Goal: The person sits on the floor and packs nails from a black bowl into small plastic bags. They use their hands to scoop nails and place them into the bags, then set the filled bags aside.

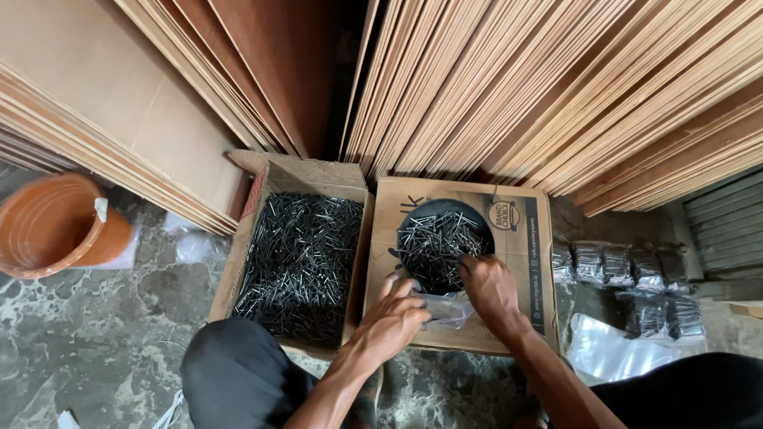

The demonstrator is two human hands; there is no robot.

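Head view looks down at a marbled stone floor [73, 335] where a person sits with dark-trousered knees on either side. The left hand [391, 321] rests on the near edge of a closed cardboard box [518, 260], its fingers curled around the mouth of a clear plastic bag [446, 309] and pinching it. The right hand [489, 288] is just beside it, fingers bent down at the near rim of a round black pan [415, 217] that sits on top of that box; whether it grips nails or only touches the heap cannot be told. The pan holds a pile of dark nails [437, 242].

Touching the left side of the closed box stands an open carton [254, 193] filled with many more loose nails [303, 255]. To the right of the box, on the floor, lie rows of small filled packets [624, 269] and, nearer, a stack of empty clear bags [610, 350]. An orange plastic basin [48, 222] tilts at the far left. Plywood sheets [562, 73] lean upright behind everything.
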